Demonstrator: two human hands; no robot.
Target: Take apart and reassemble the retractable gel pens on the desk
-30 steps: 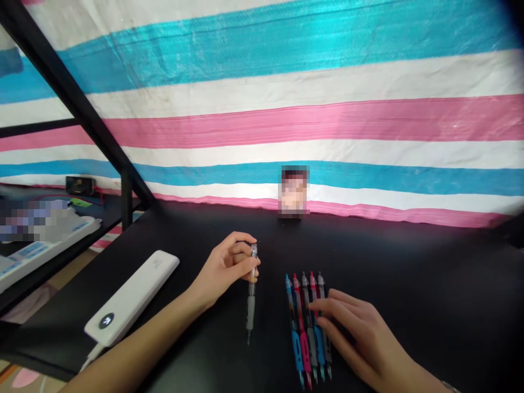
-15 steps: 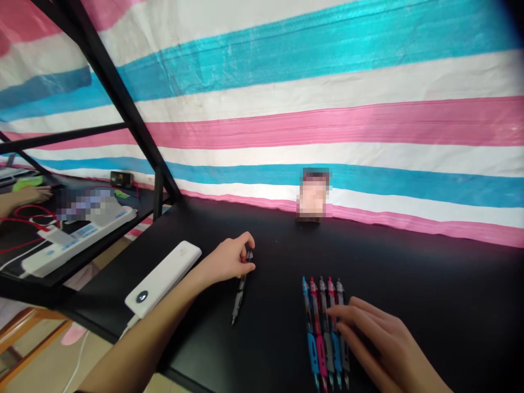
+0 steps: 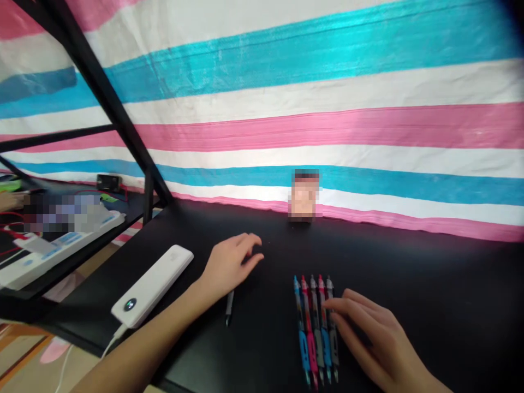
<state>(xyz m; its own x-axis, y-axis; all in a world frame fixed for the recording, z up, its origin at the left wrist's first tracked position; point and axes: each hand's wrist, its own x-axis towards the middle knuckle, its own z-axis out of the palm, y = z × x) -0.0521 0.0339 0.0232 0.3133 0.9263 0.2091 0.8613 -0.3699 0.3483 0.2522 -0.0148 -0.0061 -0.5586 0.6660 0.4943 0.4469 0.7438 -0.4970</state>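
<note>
My left hand (image 3: 233, 261) hovers low over the table with thumb and fingers apart, holding nothing. Beneath it lies a single grey pen (image 3: 230, 310); its upper part is hidden by the hand. At the right, my right hand (image 3: 372, 333) has its index fingertip and thumb at the right edge of a row of several click pens. From left to right these are a blue pen (image 3: 302, 344), a pink pen (image 3: 311, 346), a grey pen (image 3: 320, 350), another blue pen (image 3: 326, 341) and a rightmost grey pen (image 3: 334, 349). The right fingers are loosely stretched and touch the rightmost pens.
A white power bank (image 3: 153, 286) with a cable lies left of my left forearm. A blurred-out upright object (image 3: 303, 196) stands at the back of the black table (image 3: 237, 218) by the striped sheet (image 3: 262, 131). Beyond the black frame (image 3: 126, 131) is a power strip (image 3: 61, 248).
My left hand has let go of the grey pen and moved slightly right, its fingers opening. The right hand stays at the row of pens. The view has shifted slightly to the right.
</note>
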